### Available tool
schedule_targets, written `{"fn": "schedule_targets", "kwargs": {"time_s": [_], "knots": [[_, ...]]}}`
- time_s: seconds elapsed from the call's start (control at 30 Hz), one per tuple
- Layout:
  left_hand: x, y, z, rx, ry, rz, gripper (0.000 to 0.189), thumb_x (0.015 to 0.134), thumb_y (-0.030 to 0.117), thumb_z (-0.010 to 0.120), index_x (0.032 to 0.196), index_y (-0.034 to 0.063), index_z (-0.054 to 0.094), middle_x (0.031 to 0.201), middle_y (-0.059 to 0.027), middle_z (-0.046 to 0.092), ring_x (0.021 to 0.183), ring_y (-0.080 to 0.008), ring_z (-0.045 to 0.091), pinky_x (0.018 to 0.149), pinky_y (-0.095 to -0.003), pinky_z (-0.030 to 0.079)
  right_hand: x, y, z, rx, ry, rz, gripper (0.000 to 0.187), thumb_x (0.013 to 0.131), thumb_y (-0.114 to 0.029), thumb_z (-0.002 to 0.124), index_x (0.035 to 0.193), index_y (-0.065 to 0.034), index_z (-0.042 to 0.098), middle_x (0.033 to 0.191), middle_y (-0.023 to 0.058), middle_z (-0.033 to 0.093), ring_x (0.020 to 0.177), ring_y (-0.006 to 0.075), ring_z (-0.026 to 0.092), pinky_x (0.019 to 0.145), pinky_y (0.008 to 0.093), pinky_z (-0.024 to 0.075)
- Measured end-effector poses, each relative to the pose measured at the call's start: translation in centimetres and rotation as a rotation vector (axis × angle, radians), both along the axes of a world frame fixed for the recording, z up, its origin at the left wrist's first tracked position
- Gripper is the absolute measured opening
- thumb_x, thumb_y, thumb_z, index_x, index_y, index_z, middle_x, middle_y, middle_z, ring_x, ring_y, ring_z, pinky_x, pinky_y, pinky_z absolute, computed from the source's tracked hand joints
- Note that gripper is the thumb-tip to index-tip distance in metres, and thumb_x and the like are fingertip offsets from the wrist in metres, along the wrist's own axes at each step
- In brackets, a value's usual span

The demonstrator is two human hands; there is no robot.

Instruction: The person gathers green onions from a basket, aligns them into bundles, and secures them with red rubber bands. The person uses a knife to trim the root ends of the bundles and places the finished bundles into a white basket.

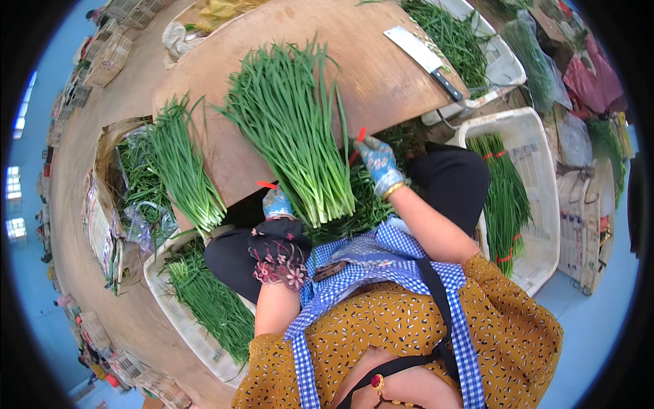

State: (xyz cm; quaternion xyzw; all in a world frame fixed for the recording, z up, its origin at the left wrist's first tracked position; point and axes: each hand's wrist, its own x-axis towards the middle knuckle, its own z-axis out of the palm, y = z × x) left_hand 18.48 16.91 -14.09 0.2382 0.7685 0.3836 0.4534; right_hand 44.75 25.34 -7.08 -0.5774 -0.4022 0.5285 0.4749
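Note:
A large bunch of green Chinese chives point(301, 128) lies across the near edge of a wooden board point(245, 36), its pale cut stems towards me. My left hand point(277, 203), in a blue patterned glove, is at the left of the stems; a red tie point(266, 184) sticks out above its fingers. At the right of the bunch, my right hand point(378, 161), gloved likewise, pinches a red tie point(360, 138) between thumb and fingers. Whether both red ends belong to one strip passing under the bunch is hidden. A smaller loose bunch of chives point(186, 163) lies to the left.
A cleaver point(421, 59) rests at the board's right side. Chives bound with red ties point(503, 194) lie in a white crate point(541, 230) at my right. Another white crate point(176, 317) of chives stands lower left. Loose greens fill a sack point(104, 168) at left and a crate point(513, 59) at upper right.

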Motion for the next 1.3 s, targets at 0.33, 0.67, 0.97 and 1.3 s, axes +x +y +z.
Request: {"fn": "schedule_targets", "kwargs": {"time_s": [0.33,0.67,0.97,1.3], "knots": [[-1.8,0.7,-1.4,-0.131,-0.118,-0.547,0.037,0.088,0.008,0.052,0.125,0.0082,0.049,0.109,-0.0109,0.063,0.088,-0.0233,0.064,0.07,-0.035,0.053,2.2,2.0,5.4,-0.073,0.161,-0.067,0.018,0.082,-0.017,0.065,0.094,-0.0041,0.069,0.076,0.0005,0.065,0.062,0.0077,0.055,0.059,0.0235,0.0438],[4.5,1.5,13.8,-0.127,0.161,-0.538,0.031,0.093,0.011,0.044,0.122,0.0058,0.051,0.109,-0.0105,0.063,0.092,-0.0226,0.063,0.075,-0.0312,0.052,-9.4,-0.2,10.4,0.545,-0.496,0.686,0.022,0.087,-0.027,0.055,0.101,-0.0151,0.068,0.091,0.0053,0.066,0.085,0.0214,0.063,0.075,0.0322,0.0492],[6.3,0.2,14.1,0.105,-0.722,0.222,0.042,0.088,0.013,0.054,0.128,0.0034,0.045,0.113,-0.0116,0.06,0.097,-0.0232,0.061,0.081,-0.0331,0.051,-9.8,0.2,10.4,0.404,-0.707,0.894,0.026,0.085,-0.028,0.055,0.106,-0.0174,0.066,0.103,0.0083,0.064,0.095,0.0274,0.061,0.081,0.0378,0.0488],[6.7,0.2,11.1,0.036,0.107,-0.19,0.067,0.074,0.02,0.072,0.13,0.0004,0.04,0.103,-0.0175,0.062,0.091,-0.0247,0.063,0.076,-0.034,0.051,-8.2,1.3,11.3,0.454,-0.716,1.204,0.03,0.084,-0.025,0.055,0.113,-0.018,0.062,0.104,0.0114,0.061,0.097,0.031,0.059,0.082,0.0394,0.0471]]}}
